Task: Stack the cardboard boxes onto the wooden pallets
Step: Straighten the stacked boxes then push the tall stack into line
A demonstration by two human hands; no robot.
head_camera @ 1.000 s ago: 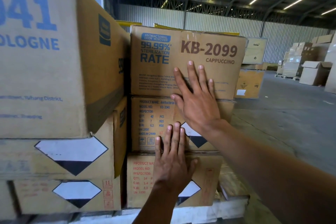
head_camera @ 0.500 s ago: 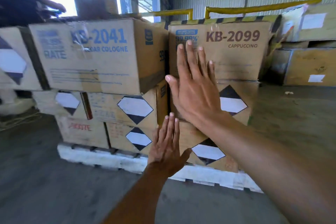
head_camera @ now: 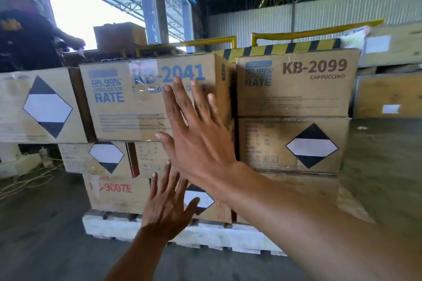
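Both hands spread flat, holding nothing; right hand [head_camera: 201, 143] nearer KB-2041 box [head_camera: 148, 98], dead ahead of fingers [head_camera: 180, 98]; left hand [head_camera: 165, 207] lower.

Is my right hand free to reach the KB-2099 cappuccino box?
Probably yes: the right hand is open and empty, the KB-2099 box sits on top just right of it, its front uncovered.

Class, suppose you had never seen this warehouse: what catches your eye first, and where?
Two open hands, right above left, spread before stacked boxes at centre. Behind them, the KB-2041 box sits beside the KB-2099 box, top row, on a white pallet.
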